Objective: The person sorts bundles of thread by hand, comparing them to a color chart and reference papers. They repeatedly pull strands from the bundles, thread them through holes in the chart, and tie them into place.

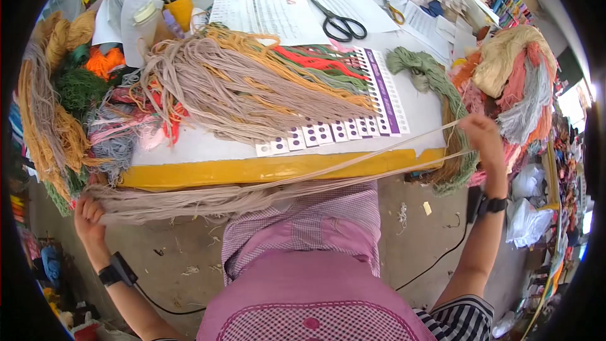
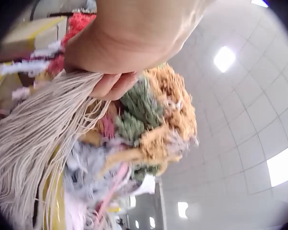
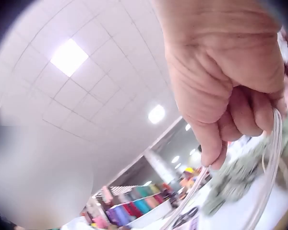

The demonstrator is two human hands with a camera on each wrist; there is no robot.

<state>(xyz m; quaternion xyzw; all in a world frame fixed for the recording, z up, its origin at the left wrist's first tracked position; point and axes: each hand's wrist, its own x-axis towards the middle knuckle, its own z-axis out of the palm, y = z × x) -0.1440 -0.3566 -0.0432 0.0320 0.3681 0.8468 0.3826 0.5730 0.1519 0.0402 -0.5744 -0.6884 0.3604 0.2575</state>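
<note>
1. Two hands, the left hand (image 1: 89, 218) and the right hand (image 1: 483, 142), held one length of pale yarn (image 1: 183, 205) stretched between them.
2. Left hand: fingers curled, clamped on the thick, many-stranded end. The wrist view showed these strands fanning out from the grip.
3. Right hand: fingers bent and clamped on the thinner end. One group of strands left at the thumb and fingertip; a second left beside the other curled fingers, so the two ran apart.
4. Position of the pale yarn: along the near side of the desk (image 1: 284, 169), above the person's lap, rising at the right across the yellow edge.
5. Beige bundle (image 1: 208, 82): spread over the desk, its narrower end lying across a card with a purple strip (image 1: 386, 98) and a row of holes. Orange, red and green strands showed along its far side.
6. Black scissors (image 1: 344, 25): lying open on printed sheets (image 1: 265, 16), beyond the card.
7. Green skein (image 1: 435, 82): right of the card, running down to the desk's near edge, close to the right hand.
8. Mixed coloured yarn was heaped at both sides: left pile (image 1: 79, 88), right pile (image 1: 514, 76).
9. Dark devices were strapped to both wrists.
</note>
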